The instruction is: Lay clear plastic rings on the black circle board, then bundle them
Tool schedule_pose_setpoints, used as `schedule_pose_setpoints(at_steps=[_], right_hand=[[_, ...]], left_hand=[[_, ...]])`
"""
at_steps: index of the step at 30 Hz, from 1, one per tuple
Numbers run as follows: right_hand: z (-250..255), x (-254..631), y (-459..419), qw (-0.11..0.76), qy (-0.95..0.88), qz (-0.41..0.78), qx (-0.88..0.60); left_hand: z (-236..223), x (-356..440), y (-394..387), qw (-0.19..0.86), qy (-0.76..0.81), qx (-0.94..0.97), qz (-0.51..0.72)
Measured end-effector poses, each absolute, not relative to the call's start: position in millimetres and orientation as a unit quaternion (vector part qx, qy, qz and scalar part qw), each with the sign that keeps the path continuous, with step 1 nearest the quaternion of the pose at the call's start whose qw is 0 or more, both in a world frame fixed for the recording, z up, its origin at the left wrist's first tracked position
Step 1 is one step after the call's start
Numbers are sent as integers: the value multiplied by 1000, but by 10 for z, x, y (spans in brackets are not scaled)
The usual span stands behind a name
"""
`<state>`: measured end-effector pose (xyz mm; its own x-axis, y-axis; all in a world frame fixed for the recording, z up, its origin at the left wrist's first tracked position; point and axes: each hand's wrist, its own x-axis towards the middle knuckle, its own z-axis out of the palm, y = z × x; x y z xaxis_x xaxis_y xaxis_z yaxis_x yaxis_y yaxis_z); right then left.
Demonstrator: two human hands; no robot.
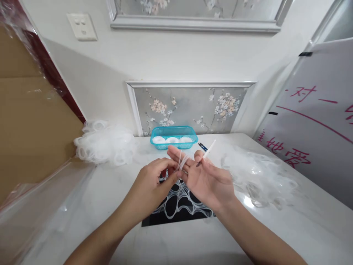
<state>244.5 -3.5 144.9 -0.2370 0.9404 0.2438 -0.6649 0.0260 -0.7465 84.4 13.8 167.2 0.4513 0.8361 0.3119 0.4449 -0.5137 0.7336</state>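
Observation:
My left hand [157, 180] is closed in a pinch on a thin whitish strand [182, 161], which is looped around the outstretched fingers of my right hand [206, 176]. The right palm faces up. Between its thumb and palm sits a slim white stick-shaped tool [211, 148], slanting up to the right, with a dark lower end. Its exact kind I cannot make out. Beneath both hands lies a black mat [154, 219] with translucent ring-like loops [176, 206] spread over it, partly hidden by my hands.
Behind my hands a turquoise basket [173, 129] holds several white rolls [172, 140]. Small dark-blue snips [203, 146] lie beside it. Heaps of translucent loops rest at left [106, 143] and right [256, 176]. A cardboard box [30, 110] stands left, a whiteboard [325, 110] right.

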Motion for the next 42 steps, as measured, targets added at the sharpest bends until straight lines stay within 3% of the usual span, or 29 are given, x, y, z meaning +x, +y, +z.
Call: schedule_pose_setpoints(at_steps=[11, 16, 24, 27, 29, 32, 35, 38, 42], right_hand=[[1631, 2659, -82, 611, -399, 660, -180], [1660, 2749, -80, 618, -398, 638, -227], [1653, 2749, -49, 624, -405, 619, -252], [1663, 2867, 11, 661, -394, 554, -317], [1601, 3011, 94, 684, -384, 481, -391], [1275, 3234, 230, 687, -400, 394, -461], [722, 3357, 284, 582, -506, 405, -491], [232, 3369, 279, 487, -582, 381, -528], [-39, 3315, 330, 480, -596, 338, -548]], left_hand=[[1689, 816, 213, 704, 223, 628, 244], [1672, 821, 216, 755, 200, 576, 242], [1639, 816, 214, 745, 197, 597, 222], [1609, 852, 178, 652, 247, 679, 230], [1522, 924, 143, 528, 302, 759, 229], [1211, 1108, 100, 346, 314, 874, 131], [727, 1319, 67, 189, 255, 948, 35], [287, 1460, 53, 53, 279, 958, 25], [30, 1478, 94, -37, 318, 946, 42]])
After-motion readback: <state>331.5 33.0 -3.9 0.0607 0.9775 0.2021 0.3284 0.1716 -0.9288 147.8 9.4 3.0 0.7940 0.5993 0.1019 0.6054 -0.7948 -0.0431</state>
